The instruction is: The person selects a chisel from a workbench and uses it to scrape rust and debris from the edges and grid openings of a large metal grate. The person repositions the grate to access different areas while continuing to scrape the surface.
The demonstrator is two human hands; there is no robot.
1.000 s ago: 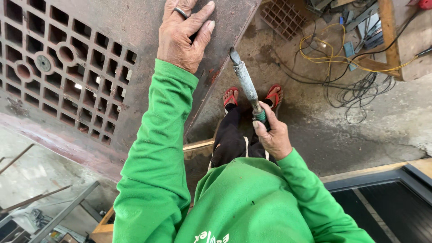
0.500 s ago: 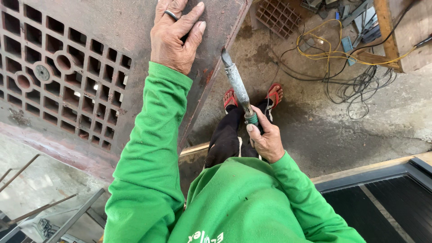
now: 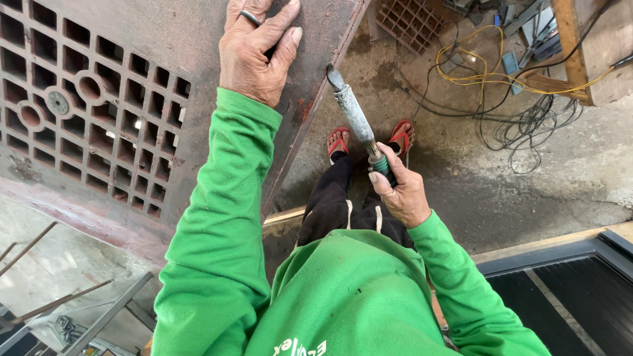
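A: Nearest first. Green sleeves and shirt (image 3: 343, 296) filling the lower frame. Right hand (image 3: 399, 194) low and central, fingers clamped round the green grip of a tool (image 3: 359, 122). Grey, paint-crusted shaft angled up and left, tip just beside the panel edge; touching or not, cannot tell.

B: Left hand?

A: Left hand (image 3: 254, 49) pressed flat on the rusty metal panel (image 3: 165, 39), fingers spread and slightly apart, nothing gripped. Ring on one finger. Bracing only, by the look of it.

B: Panel condition?

A: Solid upper face, grille (image 3: 86, 112) of square openings with round bosses to the left. Flanged edge running diagonally down past the tool tip. Rust and flaking throughout.

B: Below and beyond?

A: Feet in red sandals (image 3: 339, 138) on stained concrete floor (image 3: 461, 191), directly under the tool. Further out, a tangle of yellow and black cables (image 3: 508, 99), timber (image 3: 593, 53), a second small grille (image 3: 412, 20). Dark framed panel (image 3: 567, 290) at lower right.

B: Risks from here?

A: Judged, not observed. Tool slipping off the flange edge towards the open-toed feet. Flakes or rust dropping onto bare toes. Left palm sliding on the rough plate, or catching on the sharp edge close by. Ring snagging in a grille opening. Loose cables a trip hazard on stepping back.
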